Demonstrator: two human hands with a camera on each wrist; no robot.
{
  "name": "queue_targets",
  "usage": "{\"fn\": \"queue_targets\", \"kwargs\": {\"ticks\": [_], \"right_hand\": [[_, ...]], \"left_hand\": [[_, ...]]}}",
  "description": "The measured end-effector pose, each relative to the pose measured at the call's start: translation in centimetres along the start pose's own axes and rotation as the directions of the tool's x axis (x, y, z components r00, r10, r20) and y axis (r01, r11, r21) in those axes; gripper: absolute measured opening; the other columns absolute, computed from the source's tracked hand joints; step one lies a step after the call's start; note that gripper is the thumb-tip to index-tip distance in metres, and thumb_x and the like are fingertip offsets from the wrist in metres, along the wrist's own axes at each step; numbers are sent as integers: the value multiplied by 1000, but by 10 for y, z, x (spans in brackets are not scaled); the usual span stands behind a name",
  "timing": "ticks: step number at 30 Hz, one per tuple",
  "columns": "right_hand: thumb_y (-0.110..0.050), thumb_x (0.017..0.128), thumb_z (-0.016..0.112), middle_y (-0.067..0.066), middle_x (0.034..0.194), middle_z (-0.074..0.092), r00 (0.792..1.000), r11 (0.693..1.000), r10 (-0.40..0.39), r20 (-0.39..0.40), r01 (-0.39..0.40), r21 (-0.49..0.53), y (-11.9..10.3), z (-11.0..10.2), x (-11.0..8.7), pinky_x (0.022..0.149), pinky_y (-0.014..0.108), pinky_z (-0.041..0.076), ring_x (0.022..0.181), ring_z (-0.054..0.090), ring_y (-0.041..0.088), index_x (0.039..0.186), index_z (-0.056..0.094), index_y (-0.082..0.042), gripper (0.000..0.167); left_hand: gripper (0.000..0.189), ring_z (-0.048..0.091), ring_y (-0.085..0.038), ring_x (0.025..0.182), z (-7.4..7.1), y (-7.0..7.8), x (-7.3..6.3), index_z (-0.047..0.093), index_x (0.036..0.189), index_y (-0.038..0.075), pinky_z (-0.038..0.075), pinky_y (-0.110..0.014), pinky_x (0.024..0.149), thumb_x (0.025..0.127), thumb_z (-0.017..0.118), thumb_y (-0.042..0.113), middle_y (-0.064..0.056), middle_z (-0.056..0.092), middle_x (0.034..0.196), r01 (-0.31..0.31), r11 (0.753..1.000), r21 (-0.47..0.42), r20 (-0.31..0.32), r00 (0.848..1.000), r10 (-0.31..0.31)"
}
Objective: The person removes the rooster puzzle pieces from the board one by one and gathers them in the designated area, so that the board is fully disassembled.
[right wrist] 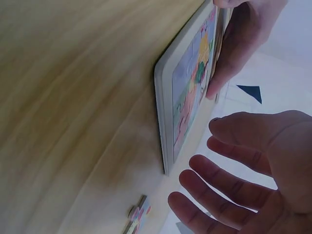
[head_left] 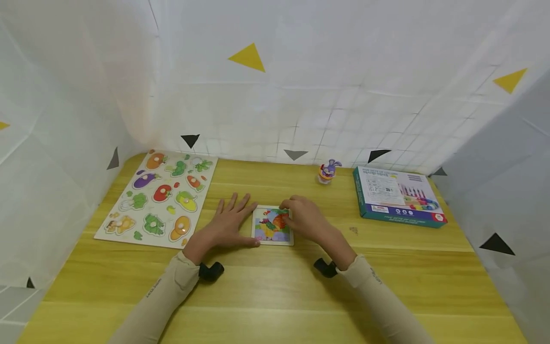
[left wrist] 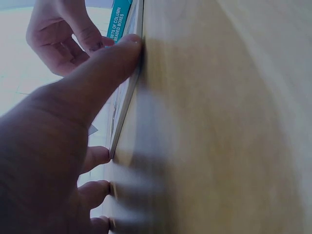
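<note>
A small framed picture puzzle (head_left: pixel 272 225) with a white border and a colourful picture lies flat on the table. My left hand (head_left: pixel 229 224) is spread beside it. Its thumb touches the near left corner and its index finger meets the left edge, while the other fingertips rest on the wood. Over the puzzle's right side is my right hand (head_left: pixel 306 219), palm down. In the right wrist view, the right fingers (right wrist: pixel 214 187) are loosely bent, with nothing between them, close above the puzzle (right wrist: pixel 187 92). Part of the picture is hidden under them in the head view.
A large vegetable peg board (head_left: pixel 161 199) lies at the left. A purple rabbit figure (head_left: pixel 328 171) stands near the back edge. To the right is a teal-edged box (head_left: pixel 399 197). White patterned sheeting (head_left: pixel 322 71) surrounds the wooden table (head_left: pixel 266 291).
</note>
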State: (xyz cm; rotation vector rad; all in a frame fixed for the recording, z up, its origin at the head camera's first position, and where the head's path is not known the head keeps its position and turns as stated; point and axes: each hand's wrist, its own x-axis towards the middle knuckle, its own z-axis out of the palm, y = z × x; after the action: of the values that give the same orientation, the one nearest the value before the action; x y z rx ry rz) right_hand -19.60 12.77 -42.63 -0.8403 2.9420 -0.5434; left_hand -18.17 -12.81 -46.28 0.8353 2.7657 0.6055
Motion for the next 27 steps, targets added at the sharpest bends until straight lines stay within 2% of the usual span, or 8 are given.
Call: {"fn": "queue_targets", "kwargs": {"ticks": [13, 20, 27], "right_hand": [[-7, 86, 76, 10, 101, 70, 995, 993, -94, -29, 96, 67, -19, 7, 9, 77, 38, 55, 88, 65, 22, 107, 74, -3, 22], [-10, 88, 76, 9, 102, 71, 995, 989, -101, 3, 100, 106, -30, 13, 13, 81, 38, 56, 93, 68, 26, 107, 74, -2, 21], [-7, 87, 75, 8, 108, 72, 991, 989, -131, 19, 129, 77, -37, 16, 18, 84, 38, 55, 98, 67, 23, 111, 74, -4, 24]], "left_hand": [[106, -2, -43, 150, 1, -1, 0, 27, 160, 14, -2, -67, 114, 80, 69, 70, -14, 10, 166, -12, 1000, -18, -8, 1000, 12], [107, -3, -43, 150, 3, -1, -1, 25, 161, 15, -3, -67, 114, 80, 70, 69, -14, 8, 166, -9, 1000, -23, 14, 1000, 9], [105, -3, -42, 150, 1, 0, 0, 24, 161, 17, -3, -66, 114, 82, 68, 70, -12, 7, 167, -7, 1000, -14, 7, 1000, 7]]}}
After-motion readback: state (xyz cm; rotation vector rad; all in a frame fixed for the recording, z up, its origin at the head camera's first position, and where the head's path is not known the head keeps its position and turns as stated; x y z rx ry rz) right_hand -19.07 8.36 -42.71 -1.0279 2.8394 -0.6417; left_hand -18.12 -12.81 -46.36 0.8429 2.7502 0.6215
